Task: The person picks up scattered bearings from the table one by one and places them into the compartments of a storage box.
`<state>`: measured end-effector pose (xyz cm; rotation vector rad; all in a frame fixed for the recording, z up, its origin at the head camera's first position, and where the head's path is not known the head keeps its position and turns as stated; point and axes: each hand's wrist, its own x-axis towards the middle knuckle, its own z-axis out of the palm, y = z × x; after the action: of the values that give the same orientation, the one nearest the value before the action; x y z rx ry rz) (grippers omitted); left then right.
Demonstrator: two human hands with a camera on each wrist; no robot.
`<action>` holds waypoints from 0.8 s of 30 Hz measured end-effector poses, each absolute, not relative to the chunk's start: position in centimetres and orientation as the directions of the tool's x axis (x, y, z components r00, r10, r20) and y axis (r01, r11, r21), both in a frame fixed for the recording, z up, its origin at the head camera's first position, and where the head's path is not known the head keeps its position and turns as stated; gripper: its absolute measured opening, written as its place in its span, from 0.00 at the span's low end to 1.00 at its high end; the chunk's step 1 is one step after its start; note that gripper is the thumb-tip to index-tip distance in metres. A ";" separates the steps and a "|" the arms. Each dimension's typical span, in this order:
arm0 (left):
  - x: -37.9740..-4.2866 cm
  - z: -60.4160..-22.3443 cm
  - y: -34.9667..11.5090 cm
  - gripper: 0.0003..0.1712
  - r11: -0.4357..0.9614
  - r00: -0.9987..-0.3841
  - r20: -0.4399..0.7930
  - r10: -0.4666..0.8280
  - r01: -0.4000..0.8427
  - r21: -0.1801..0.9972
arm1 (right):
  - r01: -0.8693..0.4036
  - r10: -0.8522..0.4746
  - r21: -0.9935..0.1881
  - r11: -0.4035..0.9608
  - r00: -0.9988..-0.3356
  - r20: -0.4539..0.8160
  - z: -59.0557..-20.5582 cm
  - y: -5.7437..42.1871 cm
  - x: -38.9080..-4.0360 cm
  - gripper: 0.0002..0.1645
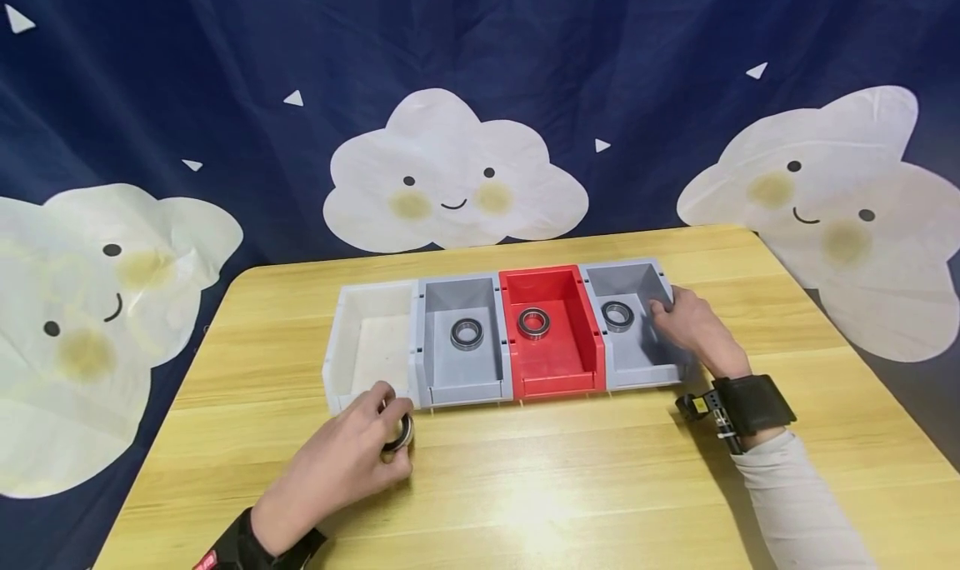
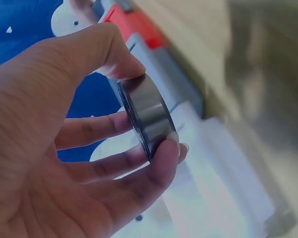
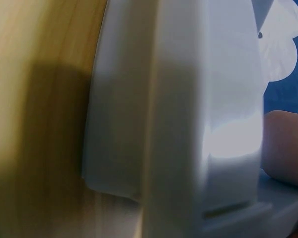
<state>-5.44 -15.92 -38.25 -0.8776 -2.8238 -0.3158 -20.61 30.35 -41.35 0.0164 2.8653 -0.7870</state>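
My left hand (image 1: 341,462) pinches a ball bearing (image 1: 406,433) between thumb and fingertips, just in front of the white bin (image 1: 377,337). In the left wrist view the bearing (image 2: 150,114) shows its shiny outer rim. My right hand (image 1: 699,330) grips the outer wall of the right-hand grey bin (image 1: 643,378), thumb on the inner side; its other fingers are mostly hidden. That bin holds a bearing (image 1: 618,316). In the right wrist view, the grey bin wall (image 3: 179,124) fills the middle and part of the hand (image 3: 285,148) shows at the right edge.
Between the white and right-hand bins stand another grey bin (image 1: 461,391) with a bearing (image 1: 467,334) and a red bin (image 1: 558,382) with a bearing (image 1: 533,323). All stand side by side on the wooden table (image 1: 555,478). A blue cloud-print curtain (image 1: 487,45) hangs behind.
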 end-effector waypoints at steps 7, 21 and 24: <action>-6.8 -36.0 -16.9 0.24 0.824 -0.836 0.232 0.498 0.539 0.176 | 0.053 -0.035 -0.505 0.861 -0.986 -0.164 -41.4 30.4 -20.7 0.27; -10.7 -32.2 -18.8 0.25 0.827 -0.848 0.283 0.448 0.513 0.229 | 0.080 -0.020 -0.514 0.854 -0.982 -0.186 -41.3 30.3 -20.5 0.30; -11.7 -31.6 -18.9 0.24 0.822 -0.838 0.299 0.456 0.526 0.221 | 0.082 -0.020 -0.515 0.853 -0.982 -0.189 -41.3 30.4 -20.5 0.31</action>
<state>-11.70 -18.90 -31.65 -0.7581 -2.7717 -0.4352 -20.51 30.38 -41.33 0.0482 2.8420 -0.8021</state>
